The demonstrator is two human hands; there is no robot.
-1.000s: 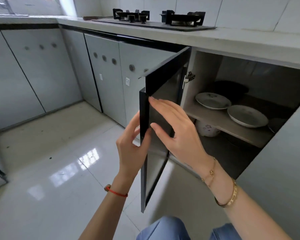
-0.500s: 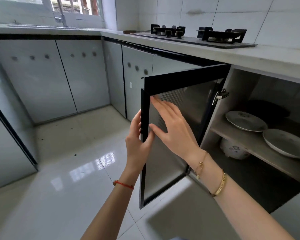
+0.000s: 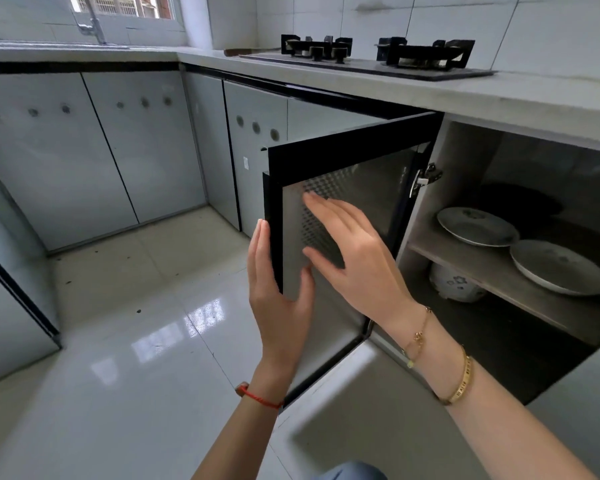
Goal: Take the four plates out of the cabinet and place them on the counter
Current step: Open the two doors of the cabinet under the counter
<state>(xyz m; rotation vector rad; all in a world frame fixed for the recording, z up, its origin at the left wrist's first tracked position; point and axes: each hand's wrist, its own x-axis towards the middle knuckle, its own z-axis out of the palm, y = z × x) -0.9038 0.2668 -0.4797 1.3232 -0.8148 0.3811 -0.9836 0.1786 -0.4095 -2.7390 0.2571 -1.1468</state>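
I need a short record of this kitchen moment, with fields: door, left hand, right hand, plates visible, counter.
door: cabinet door open
left hand: left hand grips the door's free edge
right hand: right hand open, at the door's inner panel
plates visible: two, far plate and near plate, on the shelf
counter: counter holds a gas stove, no plates

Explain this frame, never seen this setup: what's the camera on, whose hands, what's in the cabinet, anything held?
No machine here: a person wears one wide-angle camera on the head, looking forward and down, so you see their own two bare hands. The left hand grips the free edge of the open cabinet door; the right hand is open, by the door's inner face, holding nothing. Inside, two plates sit on the shelf: a left plate and a right plate. A white pot stands below the shelf. The counter above carries a gas stove. No plate is out yet.
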